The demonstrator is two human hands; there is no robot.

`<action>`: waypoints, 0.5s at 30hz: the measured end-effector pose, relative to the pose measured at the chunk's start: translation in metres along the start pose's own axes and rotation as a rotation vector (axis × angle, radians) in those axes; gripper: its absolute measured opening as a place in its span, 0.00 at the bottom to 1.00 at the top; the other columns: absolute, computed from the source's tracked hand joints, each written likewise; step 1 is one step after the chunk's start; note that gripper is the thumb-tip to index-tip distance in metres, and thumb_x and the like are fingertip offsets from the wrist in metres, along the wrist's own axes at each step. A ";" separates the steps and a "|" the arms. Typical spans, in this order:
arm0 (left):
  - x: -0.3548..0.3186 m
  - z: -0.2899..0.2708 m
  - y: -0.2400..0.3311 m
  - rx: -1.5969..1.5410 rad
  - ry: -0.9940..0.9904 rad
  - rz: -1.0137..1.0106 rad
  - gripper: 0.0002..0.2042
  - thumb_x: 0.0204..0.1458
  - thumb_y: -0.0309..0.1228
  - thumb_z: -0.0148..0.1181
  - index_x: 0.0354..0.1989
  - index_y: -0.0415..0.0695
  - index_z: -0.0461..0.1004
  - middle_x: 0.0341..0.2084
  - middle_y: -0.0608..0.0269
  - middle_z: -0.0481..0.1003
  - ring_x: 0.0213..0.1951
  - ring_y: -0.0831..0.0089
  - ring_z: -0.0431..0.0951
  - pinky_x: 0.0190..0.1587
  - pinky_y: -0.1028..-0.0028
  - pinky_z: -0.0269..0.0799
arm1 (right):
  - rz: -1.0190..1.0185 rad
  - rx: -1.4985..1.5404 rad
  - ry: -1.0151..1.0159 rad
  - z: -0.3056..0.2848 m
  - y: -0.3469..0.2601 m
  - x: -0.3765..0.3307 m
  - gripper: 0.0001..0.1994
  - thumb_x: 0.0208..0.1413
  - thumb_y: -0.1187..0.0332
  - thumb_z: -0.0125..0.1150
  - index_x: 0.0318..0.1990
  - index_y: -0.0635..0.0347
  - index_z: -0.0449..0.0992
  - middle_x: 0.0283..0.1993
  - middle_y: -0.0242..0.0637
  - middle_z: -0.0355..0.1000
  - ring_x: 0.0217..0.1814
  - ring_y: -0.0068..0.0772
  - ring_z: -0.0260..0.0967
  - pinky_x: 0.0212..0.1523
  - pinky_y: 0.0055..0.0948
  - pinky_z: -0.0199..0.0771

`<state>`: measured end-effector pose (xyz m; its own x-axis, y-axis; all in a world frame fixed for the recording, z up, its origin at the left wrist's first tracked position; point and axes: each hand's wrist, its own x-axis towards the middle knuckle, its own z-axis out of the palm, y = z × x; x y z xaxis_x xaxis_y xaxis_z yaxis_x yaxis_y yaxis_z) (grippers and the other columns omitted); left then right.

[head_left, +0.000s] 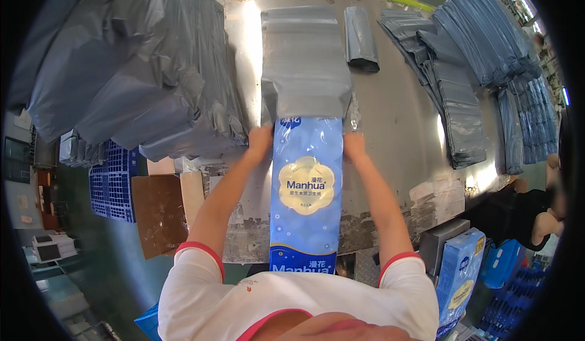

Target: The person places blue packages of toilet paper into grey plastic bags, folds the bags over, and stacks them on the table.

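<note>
- Surface: broad, dull grey work table [402, 109], with glare streaks; its near edge is worn and patchy, with a clear film patch [436, 198] at the right. A yellow-green strip [405, 0] lies along the far edge.
- On the table, left: tall heap of grey plastic bags [134, 67], overhanging the edge.
- On the table, right: folded grey bags [460, 109] and, beyond them, a thicker bluish-grey pile [481, 30]. A small rolled grey bundle [361, 36] lies apart, near the middle of the far side.
- Room: green floor [128, 262]; at left, an open cardboard box [158, 213] near a blue pallet [113, 182]. Lower right: a second blue pack [461, 280], standing beside the table. Part of another person [544, 228] shows at the right rim.
- Main item: long blue pack [308, 219] lies lengthwise between the forearms, far end inside the mouth of a grey bag [301, 55], near end by the wearer's chest.
- Left hand [260, 141]: fingers curled closed on the bag's left edge at the mouth; fingertips hidden.
- Right hand [353, 145]: likewise closed, on the bag's right edge, just beside the pack; fingertips hidden.
</note>
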<state>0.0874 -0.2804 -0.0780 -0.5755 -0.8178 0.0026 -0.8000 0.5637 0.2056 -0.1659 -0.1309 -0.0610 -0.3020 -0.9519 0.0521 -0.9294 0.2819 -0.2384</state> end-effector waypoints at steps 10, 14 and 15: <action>-0.362 -0.042 0.027 -0.143 -0.694 0.223 0.09 0.35 0.34 0.48 0.22 0.43 0.70 0.20 0.53 0.71 0.26 0.59 0.71 0.27 0.62 0.67 | -0.046 0.099 -0.730 -0.001 -0.054 -0.381 0.08 0.35 0.69 0.47 0.23 0.60 0.71 0.23 0.43 0.67 0.29 0.43 0.65 0.31 0.36 0.65; -0.387 -0.007 0.023 -0.218 -0.859 0.333 0.11 0.40 0.34 0.45 0.27 0.42 0.70 0.26 0.52 0.71 0.29 0.55 0.71 0.31 0.62 0.66 | 0.001 0.685 -0.778 -0.011 -0.072 -0.370 0.20 0.43 0.65 0.43 0.48 0.57 0.59 0.47 0.45 0.59 0.50 0.40 0.56 0.47 0.30 0.57; -0.383 -0.002 0.027 -0.252 -0.871 0.318 0.11 0.40 0.34 0.45 0.27 0.42 0.70 0.26 0.52 0.71 0.29 0.55 0.71 0.31 0.62 0.66 | -0.086 0.747 -0.723 -0.006 -0.072 -0.366 0.21 0.43 0.65 0.44 0.48 0.57 0.59 0.47 0.45 0.59 0.51 0.39 0.55 0.48 0.30 0.56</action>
<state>0.2870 0.0476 -0.0714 -0.7645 -0.2004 -0.6126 -0.5832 0.6197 0.5252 0.0105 0.1981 -0.0569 0.1867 -0.8799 -0.4369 -0.4995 0.2979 -0.8135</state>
